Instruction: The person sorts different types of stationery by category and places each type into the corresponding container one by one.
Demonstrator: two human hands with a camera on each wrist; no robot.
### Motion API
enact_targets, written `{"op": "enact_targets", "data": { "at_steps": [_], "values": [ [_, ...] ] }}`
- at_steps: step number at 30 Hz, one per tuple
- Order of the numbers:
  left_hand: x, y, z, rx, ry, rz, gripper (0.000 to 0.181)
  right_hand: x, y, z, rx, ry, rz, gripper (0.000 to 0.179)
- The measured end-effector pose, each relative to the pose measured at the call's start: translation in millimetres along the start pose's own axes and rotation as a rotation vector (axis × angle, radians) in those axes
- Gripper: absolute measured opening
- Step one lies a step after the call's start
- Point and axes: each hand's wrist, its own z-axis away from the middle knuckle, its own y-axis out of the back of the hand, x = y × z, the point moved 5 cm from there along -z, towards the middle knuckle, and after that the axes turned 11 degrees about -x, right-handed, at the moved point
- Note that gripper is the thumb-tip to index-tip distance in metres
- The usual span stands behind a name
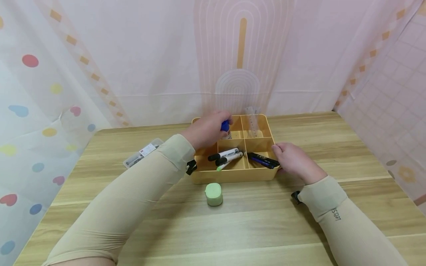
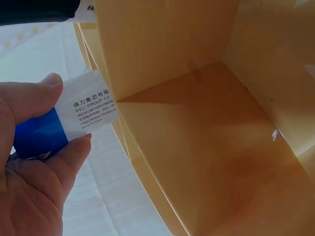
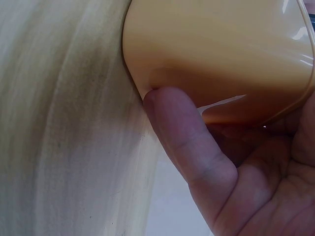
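Note:
A yellow divided desk organizer (image 1: pixel 233 176) stands towards the back of the table. My left hand (image 1: pixel 209 129) reaches over its rear part and pinches a white tube with a blue end (image 2: pixel 88 101) between thumb and fingers. Printed text on the tube reads DELI GROUP. In the head view the tube is at the rear middle compartment; its lower end is hidden. With my right hand (image 1: pixel 296 162) I grip the organizer's right side, thumb at the rim. One finger (image 3: pixel 182 123) presses the outer wall in the right wrist view.
White markers (image 1: pixel 227 153) lie in the front middle compartment, dark pens (image 1: pixel 263 160) in the front right one. A clear ruler (image 1: pixel 253 123) leans in the rear right. A small green rounded block (image 1: pixel 214 194) stands in front; a clear flat case (image 1: pixel 141 153) lies left.

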Motion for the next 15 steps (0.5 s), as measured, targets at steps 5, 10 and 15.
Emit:
{"op": "enact_targets", "data": {
  "at_steps": [5, 10, 15],
  "values": [
    [-2.6, -0.6, -1.3, -0.002, -0.01, -0.023, 0.032, 0.1, -0.5, -0.2, 0.002, 0.006, 0.006, 0.044],
    [-3.0, -1.2, -1.8, -0.017, -0.013, -0.04, 0.033, -0.3, -1.0, -0.5, 0.003, 0.009, 0.008, 0.044],
    [-2.8, -2.1, -0.5, -0.039, -0.008, -0.033, 0.033, -1.6, -1.3, -0.1, 0.004, 0.008, 0.015, 0.042]
  ]
}}
